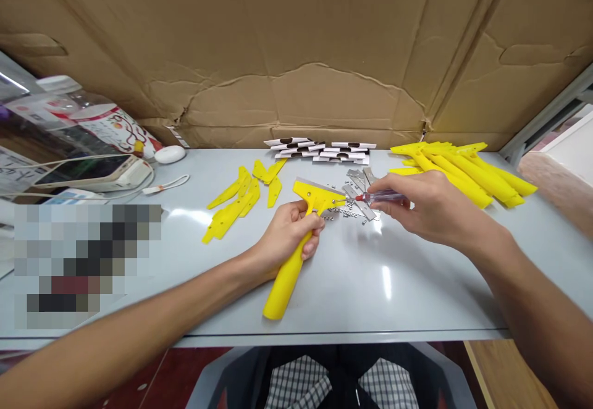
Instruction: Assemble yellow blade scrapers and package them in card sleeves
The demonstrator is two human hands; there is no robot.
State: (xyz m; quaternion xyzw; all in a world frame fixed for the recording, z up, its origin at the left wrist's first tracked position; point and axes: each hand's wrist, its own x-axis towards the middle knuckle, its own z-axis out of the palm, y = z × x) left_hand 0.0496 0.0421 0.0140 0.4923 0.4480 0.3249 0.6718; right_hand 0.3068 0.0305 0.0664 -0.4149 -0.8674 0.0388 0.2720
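Observation:
My left hand is closed around the neck of a yellow scraper, its wide head pointing away from me. A strip of metal blade shows along the head's far edge. My right hand grips a screwdriver with a clear and red handle. Its shaft reaches left to the right end of the scraper head, at a small screw; whether the tip sits in it I cannot tell. Under and beside the screwdriver lie loose metal blades and small nuts and screws.
Flat yellow pieces lie left of the scraper. Yellow handles are piled at the right. White blade packs stand against the cardboard wall. A phone, a white mouse, cables and a bottle crowd the left.

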